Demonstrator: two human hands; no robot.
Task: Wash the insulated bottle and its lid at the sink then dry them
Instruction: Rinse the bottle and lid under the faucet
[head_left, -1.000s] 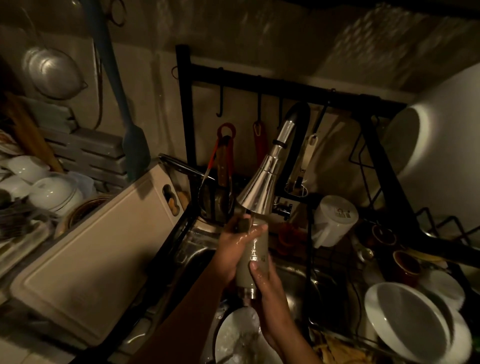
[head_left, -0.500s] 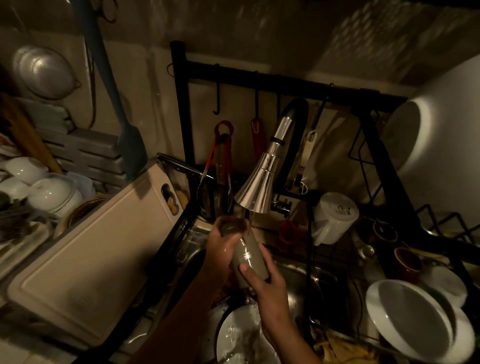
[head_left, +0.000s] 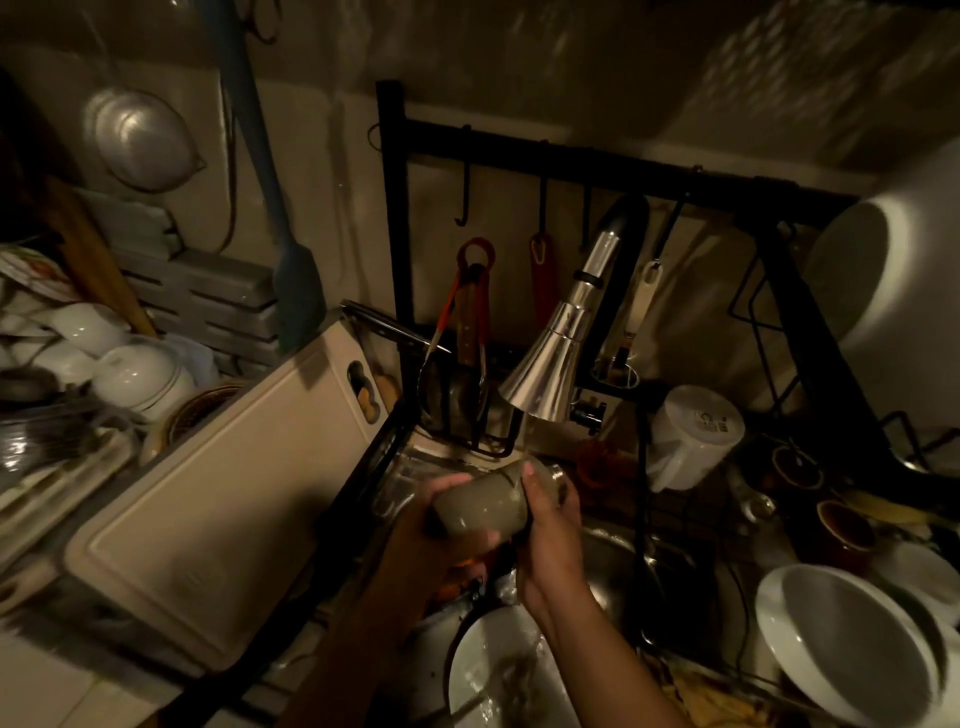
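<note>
Both hands grip bottle (head_left: 483, 501) sideways over sink (head_left: 613, 566), left hand (head_left: 431, 525), right hand (head_left: 550, 514), under faucet (head_left: 550, 374); white plate (head_left: 498, 675) near.

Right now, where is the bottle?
Head view, centre: the bottle lies sideways, gripped by left hand and right hand, just below the faucet head, over the sink.

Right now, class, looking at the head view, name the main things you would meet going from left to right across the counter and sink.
white china bowl → cutting board → insulated bottle → upturned white jug → large white bowl
</note>
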